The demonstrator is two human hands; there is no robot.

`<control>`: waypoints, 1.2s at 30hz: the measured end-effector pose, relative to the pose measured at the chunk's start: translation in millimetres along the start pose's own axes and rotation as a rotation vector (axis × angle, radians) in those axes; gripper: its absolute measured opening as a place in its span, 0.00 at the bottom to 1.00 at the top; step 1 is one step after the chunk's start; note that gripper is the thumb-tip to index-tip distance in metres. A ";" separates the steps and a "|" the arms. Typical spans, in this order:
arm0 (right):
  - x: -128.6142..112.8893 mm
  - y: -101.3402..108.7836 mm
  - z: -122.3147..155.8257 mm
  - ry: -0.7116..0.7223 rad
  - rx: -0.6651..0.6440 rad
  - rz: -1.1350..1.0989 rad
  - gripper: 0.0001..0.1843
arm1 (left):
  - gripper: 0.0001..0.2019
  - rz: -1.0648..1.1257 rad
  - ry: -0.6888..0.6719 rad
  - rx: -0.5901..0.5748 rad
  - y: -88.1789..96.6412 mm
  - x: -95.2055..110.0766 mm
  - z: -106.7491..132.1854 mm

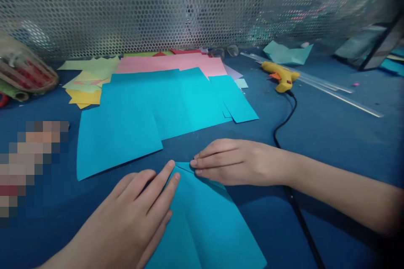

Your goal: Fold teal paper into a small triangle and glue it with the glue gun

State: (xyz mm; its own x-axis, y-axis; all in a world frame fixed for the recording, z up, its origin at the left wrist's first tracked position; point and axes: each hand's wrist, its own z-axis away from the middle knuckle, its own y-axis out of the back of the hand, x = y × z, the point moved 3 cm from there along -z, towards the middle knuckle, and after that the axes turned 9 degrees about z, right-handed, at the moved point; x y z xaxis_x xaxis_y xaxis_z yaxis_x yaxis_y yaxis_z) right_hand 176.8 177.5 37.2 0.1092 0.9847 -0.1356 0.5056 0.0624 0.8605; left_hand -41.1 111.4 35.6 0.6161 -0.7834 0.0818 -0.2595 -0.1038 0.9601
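Note:
A turquoise paper sheet (205, 227) lies on the blue table (331, 134) right in front of me, its far corners folded inward to a point. My left hand (139, 206) lies flat on the sheet's left fold, fingers pressing near the tip. My right hand (236, 162) presses flat on the right fold, fingertips at the tip, almost meeting the left fingers. Neither hand grips anything.
More turquoise sheets (151, 105) lie beyond, with pink sheets (176, 64) and yellow-green scraps (88, 80) behind them. A yellow glue gun (280, 76) lies right of centre, its black cord (284, 126) running under my right wrist. Clear glue sticks (331, 88), perforated metal wall (189, 8) behind.

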 end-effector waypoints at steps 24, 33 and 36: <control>-5.1 4.4 1.7 0.086 0.019 0.215 0.11 | 0.27 0.083 -0.044 -0.145 5.4 -18.2 -4.0; -1.2 2.6 3.0 0.051 0.031 0.090 0.12 | 0.26 0.075 0.066 -0.056 -2.4 -9.9 -2.7; -1.2 2.4 1.9 0.031 0.022 0.067 0.13 | 0.25 0.064 0.026 -0.062 2.2 -13.1 -4.1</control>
State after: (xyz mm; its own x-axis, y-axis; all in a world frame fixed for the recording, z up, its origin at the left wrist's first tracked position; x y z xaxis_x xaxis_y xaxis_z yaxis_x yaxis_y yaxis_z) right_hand 179.5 176.1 38.5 0.1174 0.9911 -0.0627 0.5170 -0.0071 0.8559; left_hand -46.6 123.9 37.7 0.6191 -0.7709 0.1499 -0.2532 -0.0152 0.9673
